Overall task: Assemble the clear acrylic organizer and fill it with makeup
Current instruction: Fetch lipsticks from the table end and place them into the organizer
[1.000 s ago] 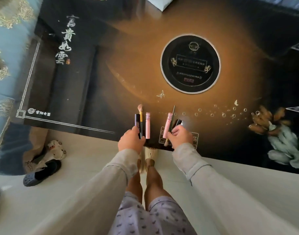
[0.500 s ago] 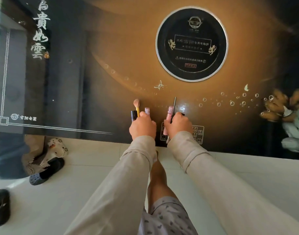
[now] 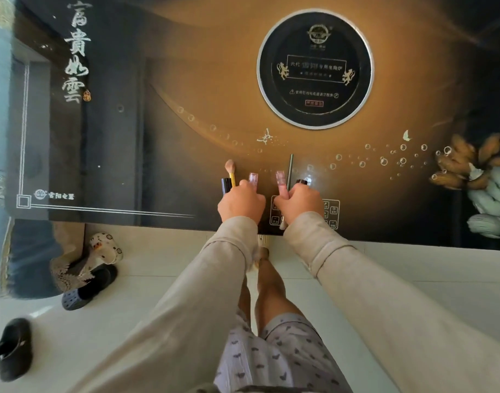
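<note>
**Six makeup pieces, two bunches, no organizer in view**

Three pieces are gripped in the left hand (image 3: 241, 204), its fingers curled tight round them: a black tube (image 3: 226, 186), a gold-handled brush (image 3: 231, 171) with its tuft upward, and a pink tube (image 3: 253, 178). Three more are clamped in the curled fingers of the right hand (image 3: 298, 205): a second pink tube (image 3: 280, 178), a thin dark pencil (image 3: 290, 167) and a black-capped piece (image 3: 302, 182).

Both fists are placed below the round hob disc (image 3: 314, 68). The left one is below and to its left. The right one is straight beneath it, over the printed control panel (image 3: 332, 212). No clear acrylic organizer is seen anywhere around the disc, so its state cannot be told.

Handling, as judged: each bunch is best held upright and levelled at its lower ends, so that it can be lowered whole into a compartment. The slim pencil is likeliest to slip and should be pinched against its neighbour.
</note>
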`<state>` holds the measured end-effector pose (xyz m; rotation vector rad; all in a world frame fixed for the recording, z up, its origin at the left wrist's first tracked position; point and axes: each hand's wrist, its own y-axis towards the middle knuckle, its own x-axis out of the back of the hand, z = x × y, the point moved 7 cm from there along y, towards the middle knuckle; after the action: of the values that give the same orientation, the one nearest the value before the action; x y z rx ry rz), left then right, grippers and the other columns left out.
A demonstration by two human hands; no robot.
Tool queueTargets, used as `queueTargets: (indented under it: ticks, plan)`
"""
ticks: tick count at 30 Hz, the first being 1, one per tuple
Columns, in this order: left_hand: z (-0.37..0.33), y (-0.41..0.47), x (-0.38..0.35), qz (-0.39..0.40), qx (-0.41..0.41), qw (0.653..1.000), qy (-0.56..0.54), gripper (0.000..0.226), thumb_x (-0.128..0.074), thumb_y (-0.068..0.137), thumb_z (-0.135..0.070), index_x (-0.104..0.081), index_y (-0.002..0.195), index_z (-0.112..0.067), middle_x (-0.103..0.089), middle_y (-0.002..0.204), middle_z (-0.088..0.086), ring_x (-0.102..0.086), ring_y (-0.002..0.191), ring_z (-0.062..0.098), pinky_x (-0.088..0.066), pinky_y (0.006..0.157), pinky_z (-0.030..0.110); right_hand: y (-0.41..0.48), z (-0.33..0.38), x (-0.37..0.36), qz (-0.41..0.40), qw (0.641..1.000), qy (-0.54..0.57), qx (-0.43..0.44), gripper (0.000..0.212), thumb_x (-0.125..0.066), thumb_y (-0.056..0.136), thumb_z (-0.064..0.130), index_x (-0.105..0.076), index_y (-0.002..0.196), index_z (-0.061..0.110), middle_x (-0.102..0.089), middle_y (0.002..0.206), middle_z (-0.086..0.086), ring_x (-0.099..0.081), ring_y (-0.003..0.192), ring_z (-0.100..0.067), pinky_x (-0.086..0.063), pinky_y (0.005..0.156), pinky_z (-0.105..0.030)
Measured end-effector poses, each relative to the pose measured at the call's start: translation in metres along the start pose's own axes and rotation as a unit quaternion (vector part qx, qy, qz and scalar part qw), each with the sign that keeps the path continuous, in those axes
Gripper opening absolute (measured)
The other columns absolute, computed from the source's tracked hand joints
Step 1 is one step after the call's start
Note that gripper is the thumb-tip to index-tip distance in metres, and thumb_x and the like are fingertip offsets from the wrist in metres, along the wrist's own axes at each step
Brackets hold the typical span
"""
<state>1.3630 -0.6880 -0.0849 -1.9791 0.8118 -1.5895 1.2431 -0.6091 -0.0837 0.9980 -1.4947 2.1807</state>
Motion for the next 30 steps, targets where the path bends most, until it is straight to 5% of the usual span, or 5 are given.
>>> queueTargets:
  ticks: [5, 8, 11, 18, 30]
  plan:
    - [0.042, -0.039, 0.013, 0.051, -0.052, 0.997, -0.004, 0.023, -0.045, 0.086, -0.025, -0.058, 0.092, -0.007, -0.065, 0.093, 0.015, -0.062, 0.085, 0.036, -0.046, 0.067, 0.035, -0.051, -0.026, 0.004, 0.035, 0.998, 0.046, 0.028, 0.025, -0.062, 0.079, 0.029, -0.048, 0.063, 0.017, -0.059, 0.078, -0.008, -0.052, 0.070, -0.024, -0.034, 0.056, -0.023]
    - [0.085, -0.067, 0.011, 0.115, -0.017, 0.991, -0.063, 0.025, -0.044, 0.090, -0.023, -0.056, 0.102, -0.005, -0.064, 0.101, 0.019, -0.061, 0.093, 0.035, -0.051, 0.086, 0.040, -0.080, -0.053, 0.000, 0.072, 0.995, 0.062, 0.020, 0.023, -0.064, 0.079, 0.023, -0.049, 0.062, 0.017, -0.057, 0.078, -0.008, -0.050, 0.071, -0.023, -0.036, 0.064, -0.025]
    - [0.127, -0.092, 0.010, 0.137, 0.007, 0.986, -0.098, 0.022, -0.044, 0.092, -0.018, -0.055, 0.105, -0.005, -0.061, 0.098, 0.017, -0.060, 0.088, 0.033, -0.052, 0.086, 0.041, -0.102, -0.087, -0.003, 0.084, 0.994, 0.075, 0.001, 0.029, -0.063, 0.079, 0.021, -0.046, 0.056, 0.020, -0.058, 0.072, -0.006, -0.051, 0.069, -0.022, -0.039, 0.065, -0.025]
    - [0.201, -0.123, 0.013, 0.128, 0.051, 0.988, -0.073, 0.010, -0.050, 0.090, -0.015, -0.057, 0.095, -0.010, -0.066, 0.104, 0.018, -0.062, 0.094, 0.033, -0.050, 0.089, 0.037, -0.132, -0.148, 0.006, 0.034, 0.993, 0.103, -0.040, 0.028, -0.060, 0.085, 0.028, -0.067, 0.089, 0.001, -0.071, 0.088, -0.018, -0.061, 0.075, -0.033, -0.054, 0.077, -0.039]
    - [0.126, -0.101, 0.010, 0.107, -0.073, 0.991, 0.019, 0.023, -0.048, 0.091, -0.021, -0.061, 0.104, -0.007, -0.067, 0.108, 0.016, -0.061, 0.101, 0.033, -0.046, 0.088, 0.032, -0.173, -0.221, -0.040, -0.052, 0.962, 0.220, -0.154, 0.031, -0.057, 0.087, 0.026, -0.045, 0.058, 0.020, -0.057, 0.070, -0.005, -0.050, 0.069, -0.024, -0.033, 0.059, -0.023]
